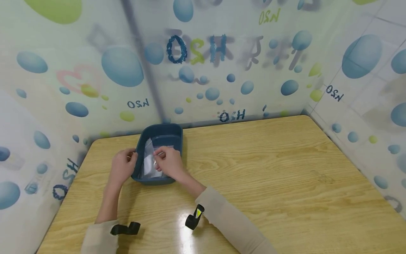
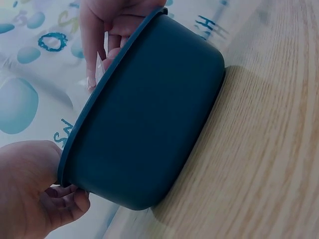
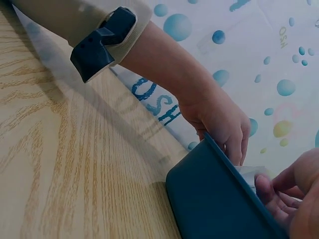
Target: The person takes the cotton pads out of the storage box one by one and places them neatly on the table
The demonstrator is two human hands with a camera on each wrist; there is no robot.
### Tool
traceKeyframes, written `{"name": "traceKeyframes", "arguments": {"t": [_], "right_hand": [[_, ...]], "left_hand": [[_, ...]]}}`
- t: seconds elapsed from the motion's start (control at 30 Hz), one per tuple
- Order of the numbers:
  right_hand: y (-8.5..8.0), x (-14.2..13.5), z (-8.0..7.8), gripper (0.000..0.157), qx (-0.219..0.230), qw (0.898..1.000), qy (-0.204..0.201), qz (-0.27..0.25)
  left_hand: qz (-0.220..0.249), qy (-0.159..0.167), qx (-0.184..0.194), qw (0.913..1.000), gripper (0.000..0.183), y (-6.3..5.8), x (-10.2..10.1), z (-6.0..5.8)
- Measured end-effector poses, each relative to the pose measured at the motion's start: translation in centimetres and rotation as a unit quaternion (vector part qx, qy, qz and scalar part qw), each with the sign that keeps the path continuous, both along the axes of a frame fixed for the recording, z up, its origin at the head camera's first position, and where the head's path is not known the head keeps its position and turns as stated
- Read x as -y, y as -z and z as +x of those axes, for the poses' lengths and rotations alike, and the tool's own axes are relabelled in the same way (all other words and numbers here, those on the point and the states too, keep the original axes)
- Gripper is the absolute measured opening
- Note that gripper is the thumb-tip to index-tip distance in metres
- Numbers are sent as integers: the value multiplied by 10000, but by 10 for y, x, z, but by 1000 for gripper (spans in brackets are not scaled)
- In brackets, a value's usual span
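Observation:
A dark blue plastic bin (image 1: 155, 181) stands on the table, with clear plastic bags inside it. My left hand (image 1: 123, 165) grips the bin's left rim, fingers over the edge and thumb outside. Over the inside of the bin, my right hand (image 1: 170, 162) pinches a clear plastic bag (image 1: 148, 160) between thumb and fingers; one corner of the bag points up. In the left wrist view the bin's wall (image 2: 144, 109) hides most of the inside. The right wrist view shows a strip of the clear bag (image 3: 249, 174) between both hands at the rim.
The wood-grain table (image 1: 253, 169) extends to the right of the bin. A patterned curtain (image 1: 212, 77) with blue and green drops hangs behind and along both sides. Each sleeve carries a black strap with a small camera mount (image 1: 193, 218).

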State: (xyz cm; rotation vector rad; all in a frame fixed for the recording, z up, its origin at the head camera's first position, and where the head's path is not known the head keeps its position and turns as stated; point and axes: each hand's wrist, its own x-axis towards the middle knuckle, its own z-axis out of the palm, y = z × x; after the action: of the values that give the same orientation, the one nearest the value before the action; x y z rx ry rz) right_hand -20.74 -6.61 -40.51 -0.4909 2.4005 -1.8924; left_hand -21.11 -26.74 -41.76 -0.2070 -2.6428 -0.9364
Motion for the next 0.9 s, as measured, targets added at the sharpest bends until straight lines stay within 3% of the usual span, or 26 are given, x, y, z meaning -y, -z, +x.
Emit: {"name": "traceKeyframes", "arguments": {"t": [0.37, 0.9], "right_hand": [[-5, -14, 0, 10, -161, 9986, -104, -499], [-10, -36, -1, 12, -246, 9973, -216, -660]], "left_hand": [[20, -12, -31, 10000, 29, 1, 0, -1], [79, -30, 12, 10000, 28, -2, 1, 0]]}}
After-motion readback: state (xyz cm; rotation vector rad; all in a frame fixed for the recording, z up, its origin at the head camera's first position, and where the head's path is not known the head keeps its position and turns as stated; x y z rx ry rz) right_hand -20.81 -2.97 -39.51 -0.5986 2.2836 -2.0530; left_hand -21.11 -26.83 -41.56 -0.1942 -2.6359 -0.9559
